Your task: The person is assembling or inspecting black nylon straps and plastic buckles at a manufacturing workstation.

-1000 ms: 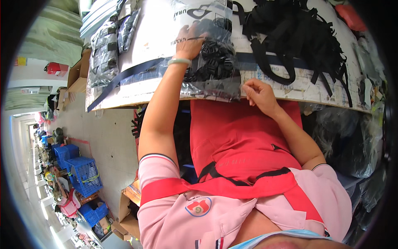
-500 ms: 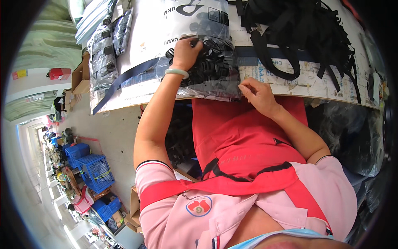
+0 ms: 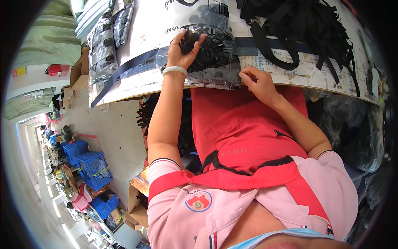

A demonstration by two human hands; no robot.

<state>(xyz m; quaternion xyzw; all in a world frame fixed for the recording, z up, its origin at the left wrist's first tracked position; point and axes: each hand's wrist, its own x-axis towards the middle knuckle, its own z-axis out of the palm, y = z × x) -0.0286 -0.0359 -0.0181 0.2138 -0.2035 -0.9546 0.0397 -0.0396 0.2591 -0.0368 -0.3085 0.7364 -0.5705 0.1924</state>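
My left hand (image 3: 184, 52) is up on the worktop (image 3: 153, 25), its fingers (image 3: 198, 40) curled closed around a small bundle of black straps (image 3: 191, 40), which they hold just above the mouth of a clear plastic bag (image 3: 215, 62). A pale bangle (image 3: 174, 70) sits on that wrist. The bag lies flat at the near edge of the worktop, already dark with more black strap pieces packed inside it. My right hand (image 3: 259, 81) rests at the bag's near right corner, fingers bent and pinching the plastic edge against the worktop. Beyond that hand, further to my right, a big loose heap of black straps (image 3: 298, 25) sprawls over the white printed sheet covering the worktop, well apart from the bundle in my left hand. To my left, at the far corner of the worktop, filled clear packets of dark pieces (image 3: 101, 41) are stacked, and a long dark band (image 3: 124, 70) runs across the sheet toward the bag. My red apron (image 3: 244, 133) hangs under the worktop's edge. On the floor far to my left stand blue plastic crates (image 3: 93, 166).
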